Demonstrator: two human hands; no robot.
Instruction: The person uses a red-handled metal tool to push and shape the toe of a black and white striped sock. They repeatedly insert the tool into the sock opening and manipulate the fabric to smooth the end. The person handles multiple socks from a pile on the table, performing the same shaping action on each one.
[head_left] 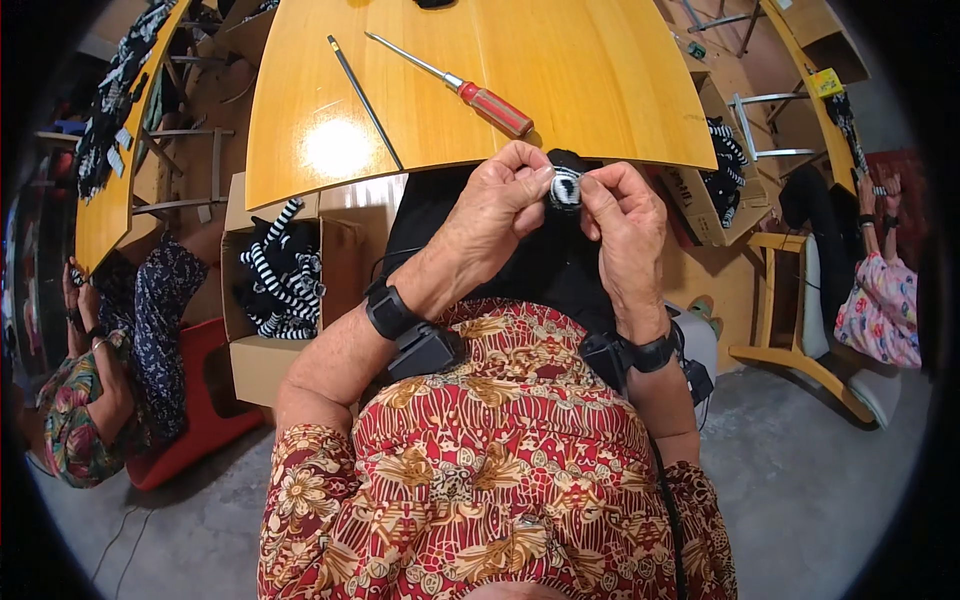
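Observation:
Near the front edge of the table, my left hand (512, 190) and my right hand (627, 212) pinch a small black-and-white striped knitted piece (566, 190) from either side. Its white-ringed end, with a dark middle, faces up, and a black part shows beyond it. Fingertips cover both its sides. On the table ahead lies a screwdriver (497, 110) with a red handle, its metal shaft pointing away to the left. Left of it rests a thin dark rod (364, 102) with a lighter tip.
An open cardboard box (262, 357) with black-and-white striped knitted pieces (280, 268) stands on the left. Another box (715, 180) with similar pieces is to the right. Other people sit at side tables, one on a red chair (205, 400); a wooden-framed chair (800, 300) stands at right.

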